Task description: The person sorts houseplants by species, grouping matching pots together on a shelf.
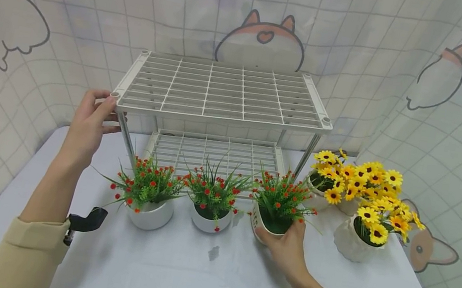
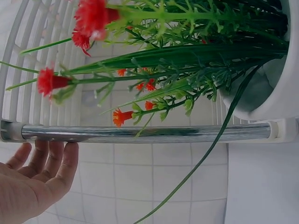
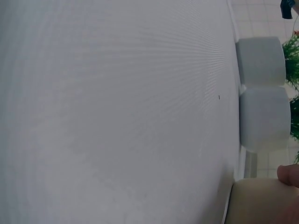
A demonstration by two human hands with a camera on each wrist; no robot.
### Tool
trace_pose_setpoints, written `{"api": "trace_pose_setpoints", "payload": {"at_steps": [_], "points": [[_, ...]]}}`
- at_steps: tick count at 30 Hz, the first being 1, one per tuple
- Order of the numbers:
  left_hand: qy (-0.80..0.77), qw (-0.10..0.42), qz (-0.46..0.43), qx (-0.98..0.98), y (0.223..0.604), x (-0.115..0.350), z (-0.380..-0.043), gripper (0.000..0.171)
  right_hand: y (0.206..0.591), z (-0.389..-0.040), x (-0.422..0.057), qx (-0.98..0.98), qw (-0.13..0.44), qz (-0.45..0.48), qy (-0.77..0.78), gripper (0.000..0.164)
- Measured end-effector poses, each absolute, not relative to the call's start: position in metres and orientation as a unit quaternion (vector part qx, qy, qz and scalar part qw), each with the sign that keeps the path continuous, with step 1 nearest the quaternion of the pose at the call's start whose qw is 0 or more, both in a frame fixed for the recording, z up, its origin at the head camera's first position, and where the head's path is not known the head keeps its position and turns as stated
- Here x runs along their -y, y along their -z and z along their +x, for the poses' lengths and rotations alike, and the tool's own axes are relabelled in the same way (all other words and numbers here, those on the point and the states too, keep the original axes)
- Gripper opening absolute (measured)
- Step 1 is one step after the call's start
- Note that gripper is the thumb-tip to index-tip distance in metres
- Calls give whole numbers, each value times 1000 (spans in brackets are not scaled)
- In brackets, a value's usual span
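A white two-tier wire rack stands at the back of the table. At its upper front left corner is my left hand, thumb on the corner and fingers behind the metal post. In the left wrist view, those fingertips meet the post near its top end. My right hand grips a white pot of red flowers, thumb at the front and fingers round the right side. Two more white pots of red flowers, a left one and a middle one, stand in line beside it.
To the right are several pots of yellow flowers, the nearest in a textured white pot. Behind the red flowers lies the rack's lower shelf. A patterned tile-print curtain hangs behind the white table.
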State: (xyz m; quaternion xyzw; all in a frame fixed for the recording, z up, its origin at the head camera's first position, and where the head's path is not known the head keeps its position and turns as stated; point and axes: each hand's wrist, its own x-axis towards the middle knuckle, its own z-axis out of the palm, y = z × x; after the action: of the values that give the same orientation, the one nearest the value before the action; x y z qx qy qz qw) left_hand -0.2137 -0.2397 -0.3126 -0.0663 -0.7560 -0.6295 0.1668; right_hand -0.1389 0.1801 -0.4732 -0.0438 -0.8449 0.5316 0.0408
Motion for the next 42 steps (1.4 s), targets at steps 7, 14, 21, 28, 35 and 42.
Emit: {"api": "trace_pose_setpoints", "payload": {"at_steps": [7, 14, 21, 28, 35, 42], "points": [[633, 172, -68, 751, 313, 240, -212, 25, 475, -142, -180, 835, 58, -45, -546, 99], [633, 172, -69, 751, 313, 241, -212, 25, 476, -141, -182, 806, 71, -74, -583, 103], [629, 176, -66, 755, 314, 241, -212, 27, 469, -139, -189, 818, 52, -98, -564, 96], [633, 175, -71, 751, 311, 239, -211, 25, 465, -134, -195, 826, 51, -113, -549, 93], [596, 175, -66, 781, 312, 239, -212, 30, 461, -120, -196, 798, 106, -103, -585, 92], [607, 171, -69, 773, 313, 240, -213, 28, 444, -105, -196, 779, 192, -71, -592, 88]]}}
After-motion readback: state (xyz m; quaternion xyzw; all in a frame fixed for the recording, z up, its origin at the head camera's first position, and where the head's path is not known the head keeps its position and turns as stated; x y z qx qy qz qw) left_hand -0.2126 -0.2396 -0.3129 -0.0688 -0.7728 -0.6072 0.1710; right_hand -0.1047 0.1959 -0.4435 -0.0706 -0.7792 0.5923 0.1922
